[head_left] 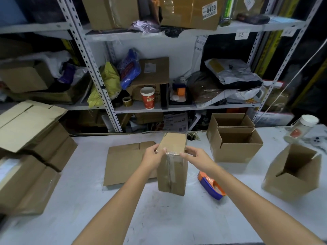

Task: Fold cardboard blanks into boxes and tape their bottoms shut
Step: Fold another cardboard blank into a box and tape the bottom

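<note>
- Our white table [74, 200] bears a flat blank [123, 161], left of centre.
- The taped box [174, 175] is mid-table, seam facing us.
- A tape dispenser [211, 185] lies just right.
- Our left hand [152, 156] and right hand [193, 156] clasp the box's upper corners.

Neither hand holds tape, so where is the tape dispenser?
In the head view, the tape dispenser lies on the table, just right of the box being held, below the right hand.

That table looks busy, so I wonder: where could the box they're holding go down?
Bare table for the box runs along the near edge, from the left cartons to the tape dispenser. The right side is crowded with open boxes and a jar.
</note>
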Demonstrator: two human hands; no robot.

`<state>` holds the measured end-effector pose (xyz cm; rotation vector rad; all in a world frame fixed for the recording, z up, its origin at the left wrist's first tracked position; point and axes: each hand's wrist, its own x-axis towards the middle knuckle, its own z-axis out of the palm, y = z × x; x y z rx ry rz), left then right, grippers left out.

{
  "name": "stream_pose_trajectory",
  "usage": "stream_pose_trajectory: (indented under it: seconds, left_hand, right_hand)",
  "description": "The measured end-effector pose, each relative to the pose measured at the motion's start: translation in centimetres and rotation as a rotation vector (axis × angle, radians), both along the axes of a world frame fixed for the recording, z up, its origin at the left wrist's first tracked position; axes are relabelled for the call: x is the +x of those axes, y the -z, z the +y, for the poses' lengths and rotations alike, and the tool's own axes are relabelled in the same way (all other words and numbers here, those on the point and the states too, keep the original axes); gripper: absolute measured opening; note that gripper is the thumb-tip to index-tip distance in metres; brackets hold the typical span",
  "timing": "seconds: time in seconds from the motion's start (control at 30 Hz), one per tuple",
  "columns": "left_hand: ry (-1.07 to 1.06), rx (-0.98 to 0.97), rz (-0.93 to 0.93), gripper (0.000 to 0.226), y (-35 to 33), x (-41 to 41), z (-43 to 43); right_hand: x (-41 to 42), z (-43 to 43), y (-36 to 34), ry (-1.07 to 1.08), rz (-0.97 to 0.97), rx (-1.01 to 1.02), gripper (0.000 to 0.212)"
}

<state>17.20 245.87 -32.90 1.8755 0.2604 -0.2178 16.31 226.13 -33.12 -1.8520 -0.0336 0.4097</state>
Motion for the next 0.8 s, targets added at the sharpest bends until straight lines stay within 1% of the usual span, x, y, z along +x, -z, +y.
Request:
stream_pose_trajectory:
  seconds: [0.03,0.1,0.13,0.2,0.23,0.3,0.37,0.43,0.53,0.57,0.6,0.67,0.7,0.77,0.8]
  left_hand:
    - [0.002,0.001,-0.002,0.039,0.0,0.0,0.1]
    - [0.024,0.021,-0.016,0.039,-0.1,-0.1,-0.2]
    - [0.038,0.030,-0.017,0.037,-0.1,-0.1,-0.5]
    - [0.069,0.014,-0.025,0.037,0.0,-0.3,-1.1]
    - [0.086,-0.005,-0.029,0.041,0.0,-0.4,-1.3]
    - [0.122,-0.037,-0.020,0.051,-0.2,-0.4,-1.4]
    - [0.147,-0.104,-0.023,0.049,-0.5,-0.4,-1.3]
    - [0.113,-0.145,-0.021,0.052,-0.5,-0.4,-0.9]
    - [-0.014,-0.004,0.000,0.068,0.9,-0.7,0.3]
    - [-0.043,0.007,0.047,0.073,1.4,-0.9,0.6]
    - [-0.058,-0.027,0.119,0.074,1.8,-1.3,0.6]
    - [-0.087,-0.170,0.234,0.066,2.5,-1.8,0.2]
    - [-0.123,-0.201,0.241,0.059,2.9,-1.9,0.0]
    - [-0.194,-0.170,0.174,0.047,3.5,-1.7,0.4]
    - [-0.204,-0.138,0.136,0.045,3.7,-1.6,0.9]
  right_hand:
    - [0.1,-0.1,-0.1,-0.019,-0.019,-0.045,0.062]
    - [0.0,0.2,-0.1,-0.057,-0.098,-0.245,0.087]
    - [-0.2,0.5,0.0,-0.090,-0.160,-0.369,0.090]
    - [-0.2,1.1,0.6,-0.139,-0.285,-0.576,0.079]
    - [-0.2,1.2,1.0,-0.127,-0.325,-0.605,0.073]
    - [-0.3,0.8,1.5,-0.071,-0.340,-0.574,0.069]
    - [0.0,0.1,2.1,0.005,-0.310,-0.511,0.069]
    - [0.4,-0.6,2.4,0.133,-0.244,-0.360,0.071]
    - [1.1,-1.9,2.2,0.334,-0.124,-0.081,0.082]
    - [1.3,-2.1,2.3,0.392,-0.098,-0.011,0.078]
    - [1.3,-2.1,2.1,0.430,-0.072,0.039,0.071]
    - [1.1,-1.7,1.9,0.437,-0.033,0.061,0.063]
    - [0.9,-1.4,2.0,0.411,-0.014,0.046,0.064]
    - [0.6,-1.3,2.6,0.324,0.049,0.018,0.066]
    - [0.5,-1.4,2.7,0.277,0.086,-0.014,0.069]
